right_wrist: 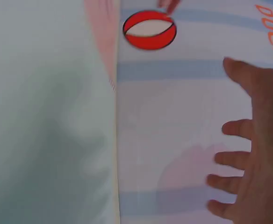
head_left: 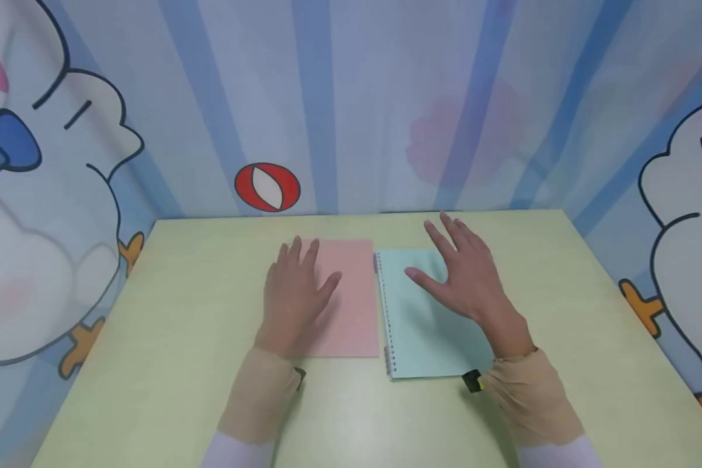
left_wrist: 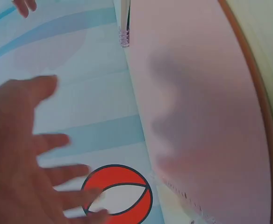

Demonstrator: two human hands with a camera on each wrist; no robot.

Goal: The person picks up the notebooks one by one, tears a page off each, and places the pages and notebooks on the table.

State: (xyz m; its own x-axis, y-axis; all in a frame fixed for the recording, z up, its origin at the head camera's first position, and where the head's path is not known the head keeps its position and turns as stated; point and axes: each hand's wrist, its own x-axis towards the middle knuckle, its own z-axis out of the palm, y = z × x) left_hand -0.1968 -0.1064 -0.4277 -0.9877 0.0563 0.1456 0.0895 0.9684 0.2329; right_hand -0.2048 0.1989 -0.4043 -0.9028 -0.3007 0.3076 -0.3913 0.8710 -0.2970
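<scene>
A pink notebook (head_left: 351, 299) and a light blue-green spiral notebook (head_left: 415, 338) lie side by side on the table, with a narrow gap between them. Over the left part of the pink one hovers my left hand (head_left: 295, 292), fingers spread, holding nothing; its shadow falls on the pink cover (left_wrist: 206, 93) in the left wrist view. My right hand (head_left: 468, 276) is held above the blue-green notebook's upper right, thumb and fingers apart, also holding nothing. Wire coils run down the blue-green notebook's left edge. The left hand hides the pink notebook's left side in the head view.
The pale yellow table (head_left: 169, 325) ends at a back wall (head_left: 368, 117) with blue stripes and a red-and-white ball (head_left: 267, 187) printed on it. Cartoon ducks are printed on the side walls. Each wrist wears a beige cuff (head_left: 260, 393) with a small dark device.
</scene>
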